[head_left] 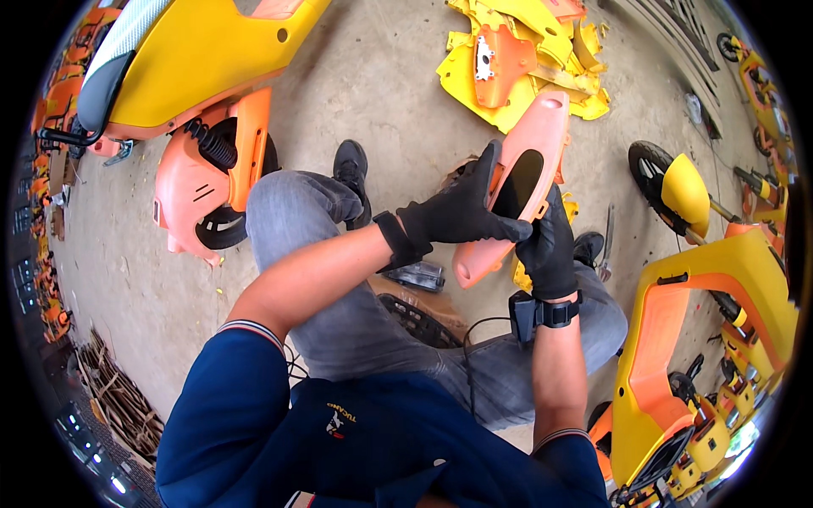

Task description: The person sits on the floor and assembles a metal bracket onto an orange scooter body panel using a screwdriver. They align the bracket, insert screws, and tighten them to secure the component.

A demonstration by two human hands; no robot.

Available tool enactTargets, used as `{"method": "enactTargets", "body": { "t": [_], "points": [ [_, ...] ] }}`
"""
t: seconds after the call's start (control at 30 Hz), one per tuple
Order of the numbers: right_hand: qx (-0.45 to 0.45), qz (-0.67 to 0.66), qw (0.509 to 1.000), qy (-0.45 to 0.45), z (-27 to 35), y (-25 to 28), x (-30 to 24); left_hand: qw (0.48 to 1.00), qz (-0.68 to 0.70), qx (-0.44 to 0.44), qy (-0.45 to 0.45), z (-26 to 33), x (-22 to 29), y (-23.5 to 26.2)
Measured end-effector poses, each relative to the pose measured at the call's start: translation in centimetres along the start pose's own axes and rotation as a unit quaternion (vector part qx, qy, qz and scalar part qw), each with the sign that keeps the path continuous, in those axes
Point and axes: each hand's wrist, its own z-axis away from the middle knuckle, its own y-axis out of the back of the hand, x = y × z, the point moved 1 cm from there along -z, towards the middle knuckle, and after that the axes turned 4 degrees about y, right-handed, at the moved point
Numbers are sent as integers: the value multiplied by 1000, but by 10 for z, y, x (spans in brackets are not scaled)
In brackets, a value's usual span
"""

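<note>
Two gloved hands grip an orange scooter body panel (515,182) above the person's knees: left hand (457,207) wrapped over its upper edge, right hand (549,245) clasping it from below. Detached yellow panels (525,55) lie heaped on the concrete floor (381,93); partly stripped scooters (195,76) stand around.

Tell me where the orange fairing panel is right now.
In the head view, the orange fairing panel sits right of centre, held up by the gloved left hand and right hand, below the pile of yellow panels.
</note>
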Motion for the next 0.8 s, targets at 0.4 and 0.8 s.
{"method": "enactTargets", "body": {
  "t": [0.4, 0.8],
  "points": [
    [-3, -272, 953, -130, 1, 14, -1, 1000, 27, 6, -12, -1, 1, 1],
    [43, -298, 951, -73, 2, 17, 4, 996, 18, 60, 69, 9, 24, 0]
  ]
}}
